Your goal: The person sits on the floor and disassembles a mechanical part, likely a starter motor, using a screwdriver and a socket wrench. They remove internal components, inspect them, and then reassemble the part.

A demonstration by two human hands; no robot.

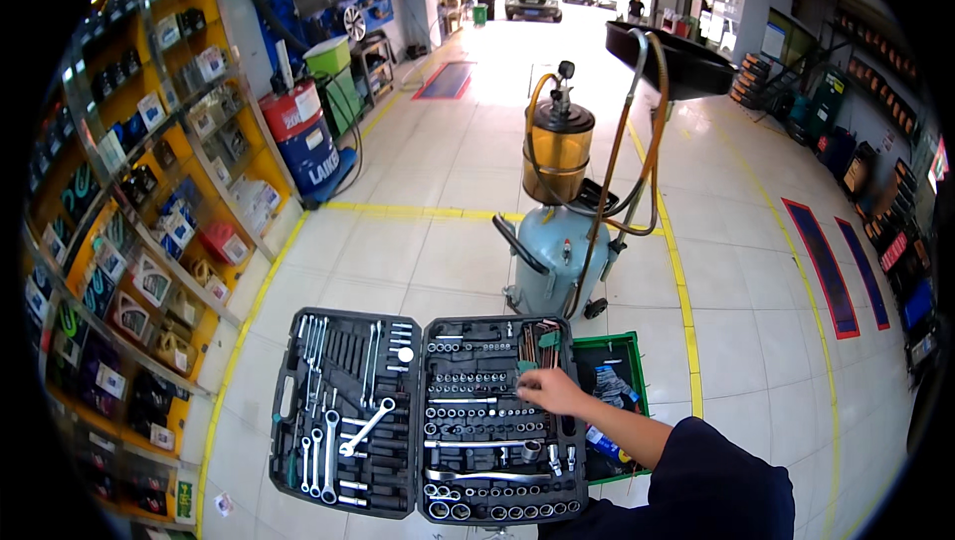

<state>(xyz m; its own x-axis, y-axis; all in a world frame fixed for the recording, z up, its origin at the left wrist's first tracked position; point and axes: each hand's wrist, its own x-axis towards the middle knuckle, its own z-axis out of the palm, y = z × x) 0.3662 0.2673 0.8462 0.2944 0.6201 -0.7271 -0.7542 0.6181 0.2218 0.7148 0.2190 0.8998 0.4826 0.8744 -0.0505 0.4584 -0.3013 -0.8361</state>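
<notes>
Toolcase of black moulded plastic (343, 351) lies open, loaded with silver metal sockets (460, 511) and wrenches (330, 455), beside green plastic crate (640, 371). My right hand (549, 391), fingers bunched, is over its right half; I can't tell what's gripped, nor left hand's state.

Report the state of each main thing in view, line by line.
Black plastic two-panel tool case: opened out flat.
Silver double-ended metal wrench: lying slantwise in the case.
Right hand: over the case's right half, grip unclear.
Green rectangular plastic crate: open-topped, holding things.
Pale blue rounded tank: upright.
Amber see-through cylinder: upright, above the tank.
</notes>
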